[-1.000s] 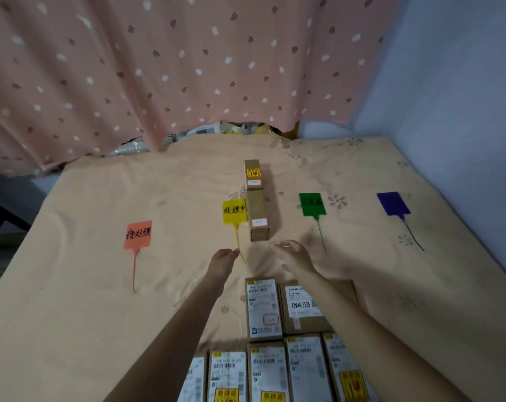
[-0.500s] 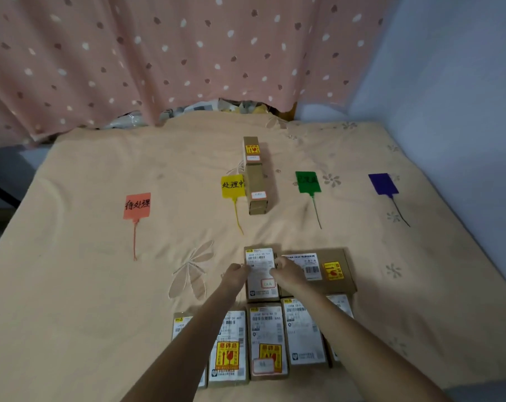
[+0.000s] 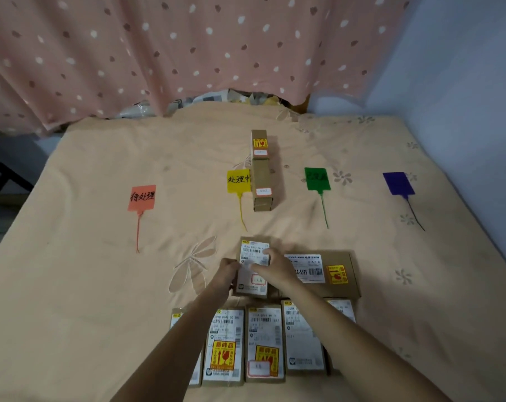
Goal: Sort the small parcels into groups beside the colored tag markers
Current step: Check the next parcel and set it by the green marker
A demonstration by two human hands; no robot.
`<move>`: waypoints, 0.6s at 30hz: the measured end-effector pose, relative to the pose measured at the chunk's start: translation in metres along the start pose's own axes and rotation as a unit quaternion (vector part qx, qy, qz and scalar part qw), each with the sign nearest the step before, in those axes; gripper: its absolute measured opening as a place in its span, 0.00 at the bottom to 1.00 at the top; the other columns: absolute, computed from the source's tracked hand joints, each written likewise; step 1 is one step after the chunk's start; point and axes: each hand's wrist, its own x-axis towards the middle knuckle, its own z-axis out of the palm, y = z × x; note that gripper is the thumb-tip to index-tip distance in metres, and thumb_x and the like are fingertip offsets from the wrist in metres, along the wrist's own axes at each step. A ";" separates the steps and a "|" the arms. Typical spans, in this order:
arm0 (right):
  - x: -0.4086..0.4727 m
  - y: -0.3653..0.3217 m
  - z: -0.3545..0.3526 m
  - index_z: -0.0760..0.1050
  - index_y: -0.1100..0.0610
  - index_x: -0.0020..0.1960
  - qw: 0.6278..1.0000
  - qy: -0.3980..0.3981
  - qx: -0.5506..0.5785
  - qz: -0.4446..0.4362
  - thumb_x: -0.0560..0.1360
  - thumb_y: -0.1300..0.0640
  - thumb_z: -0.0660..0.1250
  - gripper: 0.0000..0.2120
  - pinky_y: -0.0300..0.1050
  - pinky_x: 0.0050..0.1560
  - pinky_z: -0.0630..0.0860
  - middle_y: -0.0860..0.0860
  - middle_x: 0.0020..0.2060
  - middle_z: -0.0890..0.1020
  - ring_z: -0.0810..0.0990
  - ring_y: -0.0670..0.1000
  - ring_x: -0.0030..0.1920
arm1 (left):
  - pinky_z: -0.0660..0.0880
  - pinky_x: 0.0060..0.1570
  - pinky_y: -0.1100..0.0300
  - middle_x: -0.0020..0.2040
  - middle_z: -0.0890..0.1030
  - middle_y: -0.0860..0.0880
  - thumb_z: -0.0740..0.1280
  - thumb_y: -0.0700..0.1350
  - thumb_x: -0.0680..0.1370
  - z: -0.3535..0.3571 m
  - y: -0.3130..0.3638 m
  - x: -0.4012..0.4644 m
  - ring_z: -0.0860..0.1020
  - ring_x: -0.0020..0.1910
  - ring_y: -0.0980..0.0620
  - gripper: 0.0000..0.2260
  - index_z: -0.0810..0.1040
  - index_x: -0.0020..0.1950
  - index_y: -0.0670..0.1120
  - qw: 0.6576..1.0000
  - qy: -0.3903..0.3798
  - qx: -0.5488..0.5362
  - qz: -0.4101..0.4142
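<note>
Four tag markers lie in a row on the beige sheet: orange [image 3: 141,197], yellow [image 3: 238,181], green [image 3: 317,179] and purple [image 3: 398,183]. Two brown parcels [image 3: 262,184] lie end to end just right of the yellow tag. Nearer me, a small white-labelled parcel [image 3: 253,253] is gripped at its left edge by my left hand [image 3: 227,271] and on its top and right side by my right hand [image 3: 275,266]. To its right lies a wide flat parcel [image 3: 333,271]. A row of several labelled parcels [image 3: 263,343] sits closest to me, partly hidden by my forearms.
A pink dotted curtain [image 3: 188,53] hangs behind the bed, with clutter peeking out under it. A pale blue wall [image 3: 463,82] runs along the right. The bed's left edge drops off by a dark frame [image 3: 2,175].
My hands drew back from near the yellow tag's parcels toward me and closed on the small white-labelled parcel. The view tilted down, showing more of the near row.
</note>
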 end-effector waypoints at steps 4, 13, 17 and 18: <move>-0.013 -0.012 -0.010 0.72 0.50 0.62 0.994 0.032 0.101 -0.015 0.64 0.36 0.73 0.32 0.44 0.48 0.80 0.45 0.56 0.80 0.81 0.46 0.48 | 0.73 0.50 0.50 0.45 0.75 0.45 0.60 0.38 0.79 -0.016 0.017 -0.011 0.75 0.46 0.45 0.03 0.69 0.46 0.44 0.998 0.014 -0.016 0.064; -0.042 -0.038 -0.053 0.75 0.51 0.57 0.923 -0.008 0.380 -0.051 0.66 0.50 0.78 0.22 0.49 0.52 0.81 0.53 0.56 0.82 0.84 0.52 0.53 | 0.75 0.36 0.63 0.46 0.77 0.45 0.74 0.42 0.70 -0.021 0.082 -0.076 0.79 0.41 0.51 0.15 0.70 0.49 0.42 0.972 -0.088 -0.108 0.187; -0.070 -0.052 -0.081 0.76 0.53 0.59 0.887 -0.037 0.444 -0.123 0.72 0.57 0.74 0.17 0.45 0.50 0.80 0.52 0.54 0.84 0.84 0.54 0.53 | 0.77 0.47 0.55 0.52 0.82 0.45 0.74 0.45 0.71 -0.013 0.112 -0.110 0.81 0.49 0.48 0.23 0.70 0.63 0.43 0.965 -0.167 -0.113 0.170; -0.075 -0.055 -0.087 0.76 0.54 0.60 0.880 -0.040 0.452 -0.138 0.72 0.58 0.73 0.17 0.45 0.50 0.80 0.52 0.54 0.84 0.84 0.54 0.53 | 0.77 0.51 0.52 0.52 0.83 0.45 0.73 0.46 0.71 -0.010 0.118 -0.116 0.81 0.50 0.47 0.25 0.69 0.64 0.43 0.961 -0.178 -0.122 0.171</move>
